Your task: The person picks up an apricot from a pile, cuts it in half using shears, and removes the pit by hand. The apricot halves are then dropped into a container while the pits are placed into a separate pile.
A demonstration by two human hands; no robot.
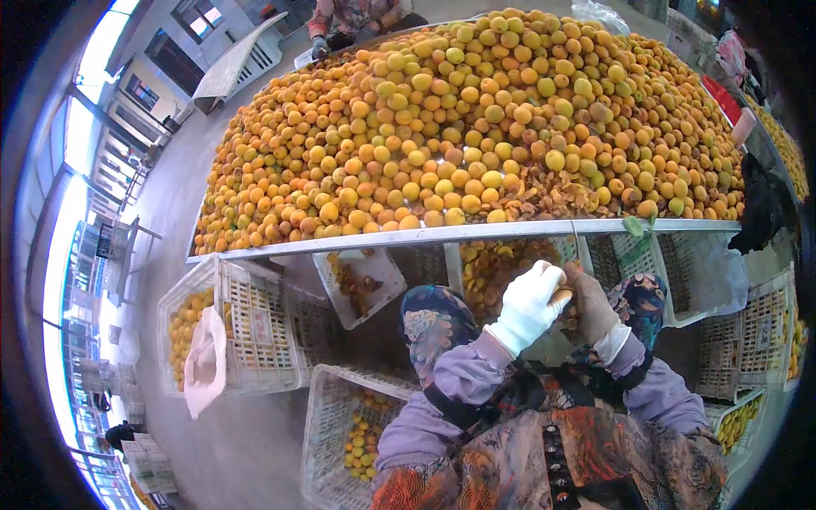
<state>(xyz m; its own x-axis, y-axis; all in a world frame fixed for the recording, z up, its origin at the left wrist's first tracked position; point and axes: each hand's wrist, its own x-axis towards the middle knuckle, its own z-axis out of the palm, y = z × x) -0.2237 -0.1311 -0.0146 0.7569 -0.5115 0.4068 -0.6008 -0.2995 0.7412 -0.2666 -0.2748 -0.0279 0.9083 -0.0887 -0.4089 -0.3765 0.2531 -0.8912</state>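
Note:
My left hand (532,308), in a white glove, is raised over my lap just in front of the table edge. Its fingers are bent together around something small that I cannot make out, perhaps partly orange. Touching or nearly touching it on the right is my right hand (591,308), in a brownish glove with a white cuff, its fingers closed. What it holds is hidden. Beyond both hands, a large heap of yellow-orange fruit (408,144) lies on the metal-edged table (476,231). Below the hands, a crate (455,265) holds split fruit pieces.
White crates with fruit stand at the left (259,319), by my left leg (319,442) and at the right (722,348). A pink cloth (205,361) hangs on the left crate. Black cloth (761,204) hangs at the table's right corner. Another person (353,19) sits across the table.

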